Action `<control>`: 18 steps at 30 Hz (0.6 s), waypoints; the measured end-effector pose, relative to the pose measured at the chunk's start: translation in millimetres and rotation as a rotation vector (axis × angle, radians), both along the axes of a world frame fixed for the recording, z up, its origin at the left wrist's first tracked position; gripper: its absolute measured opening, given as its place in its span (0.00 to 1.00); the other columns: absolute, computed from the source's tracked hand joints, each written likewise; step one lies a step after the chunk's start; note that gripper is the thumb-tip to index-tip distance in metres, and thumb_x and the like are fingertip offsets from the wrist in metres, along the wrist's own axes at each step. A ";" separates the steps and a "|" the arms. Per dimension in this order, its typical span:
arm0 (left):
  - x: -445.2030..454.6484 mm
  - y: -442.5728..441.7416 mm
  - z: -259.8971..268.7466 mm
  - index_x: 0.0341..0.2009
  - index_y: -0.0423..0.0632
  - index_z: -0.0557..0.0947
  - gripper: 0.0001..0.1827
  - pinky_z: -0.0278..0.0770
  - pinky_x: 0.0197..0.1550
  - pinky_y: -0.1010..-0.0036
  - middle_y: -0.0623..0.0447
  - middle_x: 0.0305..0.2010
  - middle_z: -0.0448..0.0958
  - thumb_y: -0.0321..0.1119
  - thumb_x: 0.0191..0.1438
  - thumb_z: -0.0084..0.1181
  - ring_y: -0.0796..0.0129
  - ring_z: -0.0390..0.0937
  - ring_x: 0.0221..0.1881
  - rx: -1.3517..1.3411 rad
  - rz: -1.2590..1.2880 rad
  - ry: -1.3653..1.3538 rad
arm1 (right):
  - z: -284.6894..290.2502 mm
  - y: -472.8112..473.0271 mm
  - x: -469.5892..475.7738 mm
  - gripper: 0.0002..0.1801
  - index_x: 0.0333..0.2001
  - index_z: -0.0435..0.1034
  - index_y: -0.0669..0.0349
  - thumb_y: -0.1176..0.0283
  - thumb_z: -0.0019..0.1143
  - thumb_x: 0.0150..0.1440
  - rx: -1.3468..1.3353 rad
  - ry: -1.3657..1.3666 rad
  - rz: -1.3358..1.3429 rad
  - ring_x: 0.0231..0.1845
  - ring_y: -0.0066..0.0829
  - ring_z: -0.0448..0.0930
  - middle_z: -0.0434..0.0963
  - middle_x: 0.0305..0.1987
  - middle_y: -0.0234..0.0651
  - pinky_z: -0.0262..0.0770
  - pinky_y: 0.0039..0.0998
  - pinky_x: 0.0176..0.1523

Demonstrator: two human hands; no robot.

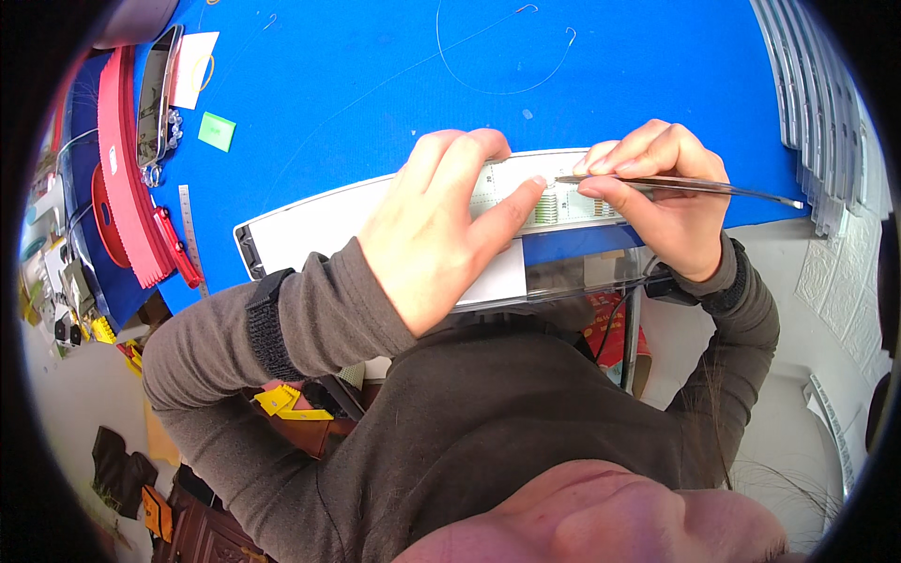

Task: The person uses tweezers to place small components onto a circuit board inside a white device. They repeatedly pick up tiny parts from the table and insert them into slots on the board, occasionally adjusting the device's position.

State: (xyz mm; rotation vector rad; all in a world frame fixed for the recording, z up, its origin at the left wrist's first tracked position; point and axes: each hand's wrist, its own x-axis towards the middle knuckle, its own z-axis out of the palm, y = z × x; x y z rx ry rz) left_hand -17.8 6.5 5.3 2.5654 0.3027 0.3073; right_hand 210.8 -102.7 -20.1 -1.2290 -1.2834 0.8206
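Note:
Across the near edge of the blue mat lies a long white tray point(317, 218) with a marked strip. My left hand point(450, 211) rests spread over it, the index finger at its far rim and the thumb tip beside a small stack of green-and-white pieces point(546, 207). In my right hand point(662, 176) is a pair of metal tweezers point(683, 184), pinched between thumb and fingers, tips pointing left close above that stack. Whether the tips grip anything is too small to tell. A second small stack point(602, 207) sits near my right thumb.
Fishing hooks on thin line point(571, 35) lie on the blue mat point(338, 63). At left are a phone point(156, 98), a pink toothed strip point(127, 162), a red utility knife point(176, 246), a ruler point(188, 218) and a green square point(217, 131). Clear plastic cases point(816, 105) line the right edge.

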 end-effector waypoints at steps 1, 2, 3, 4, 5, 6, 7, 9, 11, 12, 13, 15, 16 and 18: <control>-0.2 -0.2 0.1 0.54 0.45 0.80 0.35 0.72 0.51 0.61 0.40 0.53 0.68 0.25 0.34 0.70 0.49 0.70 0.49 0.006 -0.001 0.004 | 0.2 0.2 0.1 0.11 0.30 0.74 0.66 0.84 0.74 0.48 0.017 -0.018 0.009 0.35 0.26 0.84 0.81 0.31 0.38 0.81 0.24 0.39; -0.4 -0.4 0.4 0.54 0.44 0.80 0.35 0.72 0.51 0.61 0.40 0.53 0.68 0.25 0.34 0.70 0.48 0.70 0.49 -0.002 -0.003 0.001 | 0.5 0.1 0.1 0.11 0.30 0.74 0.66 0.84 0.74 0.48 0.012 -0.025 0.012 0.35 0.26 0.84 0.81 0.31 0.38 0.81 0.24 0.39; -1.1 -0.4 0.6 0.54 0.44 0.80 0.35 0.72 0.52 0.61 0.40 0.53 0.68 0.25 0.35 0.70 0.48 0.70 0.49 -0.005 -0.005 0.003 | 0.8 0.1 0.0 0.11 0.31 0.74 0.66 0.84 0.74 0.48 0.012 -0.035 0.015 0.36 0.26 0.84 0.81 0.31 0.38 0.81 0.24 0.39; -1.3 -0.5 0.9 0.53 0.43 0.80 0.34 0.72 0.52 0.61 0.39 0.54 0.68 0.24 0.35 0.70 0.48 0.70 0.49 -0.009 -0.007 0.004 | 1.2 -0.2 0.3 0.11 0.31 0.75 0.66 0.84 0.74 0.48 0.013 -0.046 0.018 0.36 0.26 0.84 0.81 0.31 0.38 0.81 0.24 0.39; -1.5 -0.3 0.9 0.53 0.42 0.80 0.34 0.72 0.52 0.60 0.39 0.54 0.68 0.24 0.35 0.70 0.47 0.70 0.50 -0.021 -0.008 -0.001 | 1.6 -0.3 0.5 0.11 0.31 0.75 0.66 0.84 0.75 0.48 0.014 -0.046 0.019 0.36 0.27 0.84 0.81 0.31 0.38 0.81 0.24 0.39; -1.7 0.1 1.0 0.53 0.41 0.80 0.33 0.72 0.53 0.60 0.38 0.55 0.68 0.24 0.36 0.70 0.46 0.71 0.51 -0.034 -0.009 -0.006 | 1.9 -0.6 0.8 0.12 0.31 0.75 0.66 0.84 0.75 0.48 0.014 -0.046 0.021 0.36 0.27 0.84 0.81 0.31 0.38 0.81 0.24 0.39; -2.2 0.6 1.3 0.53 0.40 0.79 0.33 0.72 0.53 0.59 0.38 0.55 0.68 0.24 0.36 0.70 0.46 0.71 0.52 -0.046 -0.009 -0.010 | 2.0 -0.7 0.8 0.12 0.31 0.75 0.65 0.83 0.75 0.48 0.017 -0.051 0.022 0.36 0.27 0.84 0.81 0.31 0.38 0.81 0.25 0.39; -3.8 1.6 2.8 0.52 0.38 0.79 0.32 0.72 0.55 0.58 0.37 0.56 0.68 0.24 0.37 0.70 0.45 0.71 0.53 -0.075 -0.011 -0.003 | 1.6 -1.0 0.3 0.12 0.31 0.74 0.65 0.84 0.75 0.47 0.026 -0.044 0.019 0.37 0.27 0.84 0.82 0.31 0.38 0.81 0.25 0.39; -4.5 1.8 4.1 0.52 0.37 0.78 0.31 0.72 0.55 0.58 0.37 0.56 0.69 0.24 0.38 0.71 0.44 0.71 0.54 -0.090 -0.010 0.001 | 0.8 -1.1 -0.2 0.12 0.31 0.74 0.66 0.84 0.75 0.47 0.035 -0.027 0.018 0.37 0.27 0.84 0.82 0.32 0.39 0.81 0.25 0.40; -4.6 1.6 4.6 0.52 0.37 0.78 0.31 0.72 0.55 0.58 0.37 0.56 0.69 0.25 0.38 0.71 0.44 0.71 0.54 -0.092 -0.009 0.001 | 0.3 -1.2 -0.3 0.12 0.31 0.74 0.66 0.84 0.75 0.47 0.037 -0.010 0.018 0.37 0.27 0.85 0.82 0.32 0.39 0.81 0.25 0.40; -4.5 1.4 5.0 0.52 0.37 0.78 0.31 0.72 0.55 0.57 0.37 0.56 0.69 0.25 0.38 0.71 0.44 0.71 0.54 -0.090 -0.009 -0.001 | -0.1 -1.3 -0.3 0.12 0.31 0.74 0.66 0.84 0.75 0.47 0.044 0.006 0.019 0.37 0.28 0.85 0.82 0.33 0.39 0.81 0.25 0.40; -4.3 1.6 5.4 0.52 0.37 0.78 0.31 0.72 0.55 0.58 0.37 0.56 0.69 0.25 0.38 0.71 0.44 0.72 0.54 -0.091 -0.009 0.000 | -0.3 -2.0 0.3 0.13 0.31 0.74 0.66 0.84 0.75 0.47 0.040 0.001 0.022 0.37 0.28 0.85 0.82 0.33 0.40 0.81 0.25 0.40; -4.2 1.6 5.4 0.52 0.37 0.78 0.31 0.73 0.55 0.58 0.37 0.56 0.69 0.25 0.38 0.71 0.44 0.72 0.54 -0.084 -0.011 -0.002 | -0.4 -2.3 0.5 0.13 0.31 0.74 0.66 0.84 0.75 0.47 0.041 -0.001 0.024 0.37 0.28 0.85 0.82 0.33 0.40 0.82 0.25 0.40; -4.1 1.5 5.2 0.52 0.37 0.78 0.31 0.73 0.55 0.58 0.37 0.56 0.69 0.25 0.38 0.71 0.45 0.72 0.54 -0.085 -0.011 -0.002 | -0.5 -2.5 1.4 0.13 0.31 0.74 0.66 0.84 0.75 0.47 0.055 -0.036 0.027 0.37 0.29 0.85 0.82 0.33 0.40 0.82 0.26 0.40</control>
